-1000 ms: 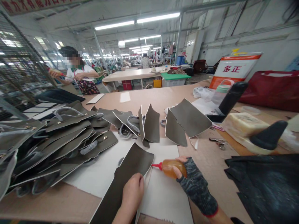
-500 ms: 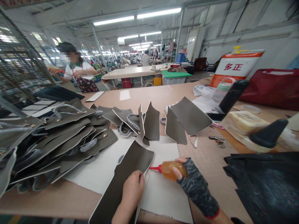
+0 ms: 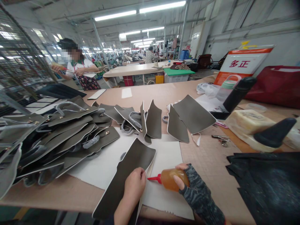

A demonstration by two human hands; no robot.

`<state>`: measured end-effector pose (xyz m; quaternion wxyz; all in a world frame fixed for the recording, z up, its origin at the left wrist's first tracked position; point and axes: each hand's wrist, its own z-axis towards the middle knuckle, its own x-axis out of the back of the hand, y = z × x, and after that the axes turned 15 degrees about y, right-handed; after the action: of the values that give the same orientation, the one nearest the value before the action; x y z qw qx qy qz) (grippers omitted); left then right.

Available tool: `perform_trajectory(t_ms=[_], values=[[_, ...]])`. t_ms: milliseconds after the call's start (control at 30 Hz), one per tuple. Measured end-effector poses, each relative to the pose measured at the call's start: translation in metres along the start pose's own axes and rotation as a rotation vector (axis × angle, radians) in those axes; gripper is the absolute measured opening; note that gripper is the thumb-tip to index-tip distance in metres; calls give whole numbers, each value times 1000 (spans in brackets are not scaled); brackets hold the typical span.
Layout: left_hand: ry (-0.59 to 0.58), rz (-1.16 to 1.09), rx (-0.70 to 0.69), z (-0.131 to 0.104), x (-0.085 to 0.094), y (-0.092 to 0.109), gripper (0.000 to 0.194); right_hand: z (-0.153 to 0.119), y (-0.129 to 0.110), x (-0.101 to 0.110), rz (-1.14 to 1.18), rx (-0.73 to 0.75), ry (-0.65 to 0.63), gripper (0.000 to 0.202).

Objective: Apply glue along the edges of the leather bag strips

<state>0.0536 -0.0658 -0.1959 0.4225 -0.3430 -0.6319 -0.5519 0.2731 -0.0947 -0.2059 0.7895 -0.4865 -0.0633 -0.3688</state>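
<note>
My left hand [image 3: 134, 185] is closed on the right edge of a dark olive panel [image 3: 127, 172] with pale edges, which lies slanted over white sheets [image 3: 167, 193]. In my right hand [image 3: 194, 187], which wears a grey fingerless glove, is a bottle of amber liquid [image 3: 174, 178] lying on its side. Its red nozzle [image 3: 154, 178] points left, close to the panel's edge beside my left fingers. Whether the tip touches the edge, I cannot tell. A pale strip or lower layer shows under the panel's right side.
A heap of olive panels with wrapped handles [image 3: 67, 134] covers the left. More folded panels [image 3: 194, 114] stand behind. At the right are a black flask [image 3: 239, 93], a yellowish block [image 3: 254, 122], a black cone [image 3: 275, 132] and black sheets [image 3: 269, 184]. A person [image 3: 78, 67] stands far left.
The nozzle tip has moved slightly down and left along the panel's edge, nearer my left fingers. The whole view has shifted a little.
</note>
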Motion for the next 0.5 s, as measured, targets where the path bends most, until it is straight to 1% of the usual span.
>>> perform_trajectory(t_ms=[167, 333, 500], values=[[-3, -40, 4, 1, 0, -2, 19, -7, -5, 2, -21, 12, 9, 26], [3, -76, 10, 1, 0, -4, 20, -14, -5, 2, 11, 66, -26, 22], [9, -98, 17, 1, -2, -5, 19, -26, -5, 4, -21, 3, -52, 22]])
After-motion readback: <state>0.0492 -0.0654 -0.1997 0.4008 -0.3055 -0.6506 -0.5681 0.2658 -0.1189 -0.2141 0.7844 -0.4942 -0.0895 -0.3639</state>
